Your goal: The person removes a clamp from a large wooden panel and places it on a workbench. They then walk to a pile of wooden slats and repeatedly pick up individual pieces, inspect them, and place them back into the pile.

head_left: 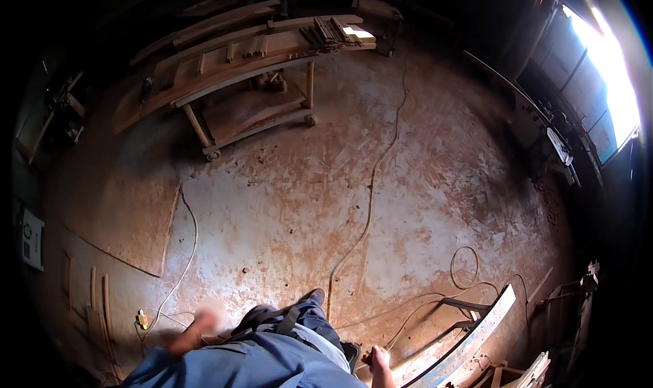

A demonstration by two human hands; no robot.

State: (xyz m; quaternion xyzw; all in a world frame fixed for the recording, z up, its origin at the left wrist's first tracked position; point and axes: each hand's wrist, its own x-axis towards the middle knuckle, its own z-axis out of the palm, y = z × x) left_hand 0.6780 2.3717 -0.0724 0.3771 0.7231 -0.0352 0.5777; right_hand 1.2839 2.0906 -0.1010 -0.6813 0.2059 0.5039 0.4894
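Observation:
My left hand (197, 325) hangs low at my left side over the floor, near a yellow-and-white plug or socket piece (142, 319) on a pale cord. A pale round smear covers its fingers, so their shape and anything in them stay hidden. On the other side, my right hand (377, 356) hangs beside my hip with its fingers curled in, and nothing shows in it. Close to that hand stands a long, worn bench or board (469, 344) with a pale edge; the two are apart.
A wheeled wooden workbench (224, 65) loaded with boards and strips stands ahead to the left. A long cable (371, 194) crosses the dusty floor, and another cable lies in a loop (464, 267). A flat sheet (129, 218) lies left. A bright window (592, 75) is far right.

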